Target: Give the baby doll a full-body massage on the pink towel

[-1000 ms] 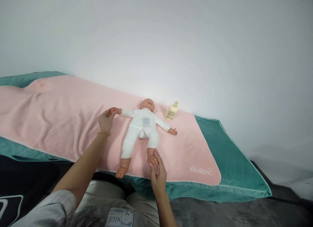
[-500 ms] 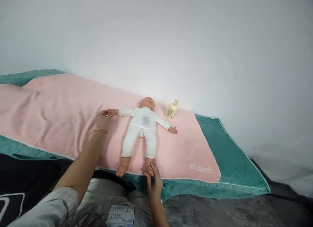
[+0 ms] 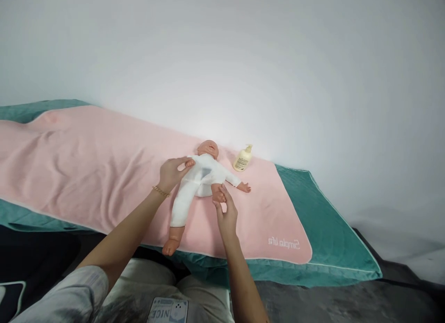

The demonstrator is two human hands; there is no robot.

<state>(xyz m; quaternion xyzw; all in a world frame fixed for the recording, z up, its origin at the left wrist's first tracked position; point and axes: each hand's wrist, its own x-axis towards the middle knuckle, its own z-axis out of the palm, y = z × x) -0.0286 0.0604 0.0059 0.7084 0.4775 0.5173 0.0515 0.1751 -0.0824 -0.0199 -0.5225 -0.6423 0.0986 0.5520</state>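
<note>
A baby doll (image 3: 199, 183) with a white cloth body lies on its back on a pink blanket (image 3: 121, 147), head toward the wall. My left hand (image 3: 172, 174) is closed around the doll's hand on the left, holding that arm bent in over the chest. In my right hand (image 3: 226, 212) is the doll's foot (image 3: 218, 193) on the right side, pinched between thumb and fingers, with that leg raised and folded toward the belly. The doll's other leg lies straight, its foot at the blanket's near edge. Its other arm stretches out to the right.
A cream pump bottle (image 3: 242, 158) stands on the blanket right of the doll's head. Under the blanket is a green quilted cover (image 3: 323, 212), showing at the right and along the front. A pale wall (image 3: 222, 59) rises behind.
My left hand has brought the doll's arm inward from straight out to over its chest. My right hand has lifted its foot up and away from me, bending the leg.
</note>
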